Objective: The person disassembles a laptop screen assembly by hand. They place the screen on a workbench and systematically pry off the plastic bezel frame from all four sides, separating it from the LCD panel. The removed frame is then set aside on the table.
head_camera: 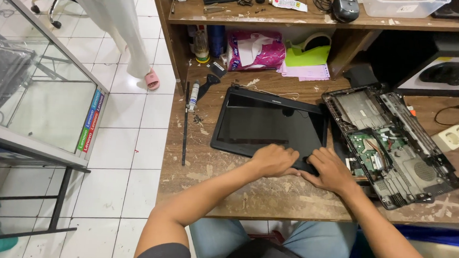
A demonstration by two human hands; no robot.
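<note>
Currently both hands work the near edge of a black laptop screen panel (pixel 269 123), which lies flat at the centre of the worn wooden bench (pixel 268 194). Left hand (pixel 274 160): fingers curled down, fingertips pressing on the panel's bottom bezel. Right hand (pixel 331 171): likewise curled onto the same bezel, just at 3 o'clock of the left, the two nearly touching. Whether either hand pinches a small part, cannot tell.

At 3 o'clock of the panel: opened laptop base (pixel 396 145), cover off, green circuit board exposed, tilted on the bench. At 9 o'clock: a thin black strip (pixel 185 126) and a small tube (pixel 193 97). At 12 o'clock: pink package (pixel 257 51) and green tape dispenser (pixel 307 52) under the shelf.

Progress, by judgement: screen already separated from the base and the base stripped open; bezel work on the panel appears in hand, unfinished.
</note>
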